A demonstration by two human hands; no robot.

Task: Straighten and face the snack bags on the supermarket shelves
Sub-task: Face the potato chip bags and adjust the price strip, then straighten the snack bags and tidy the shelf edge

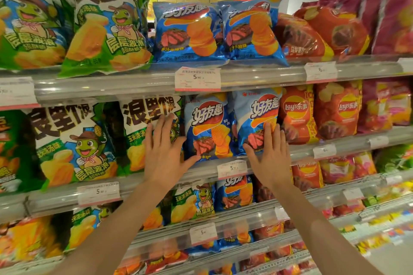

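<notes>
Snack bags fill every shelf, and both hands are up at the second shelf from the top. The left hand lies flat with fingers straight and spread, its fingertips on the green-and-white frog bag and its thumb reaching across to the lower edge of the left blue bag. The right hand is flat too, fingers straight and close together, pressed on the front of the right blue bag, thumb stretched left along that bag's bottom. Neither hand curls round anything; both are simply pressing. Those 2 blue bags stand upright side by side, fronts facing out, just above the white price tag clipped to the shelf rail. Right of them, 2 orange Lay's bags stand upright, touching the right blue bag's edge. Left of the hands, another frog bag tilts slightly. On the top shelf, 2 more blue bags lean back, and beside them sit big green frog bags. Lower shelves hold more bags, blurred.
</notes>
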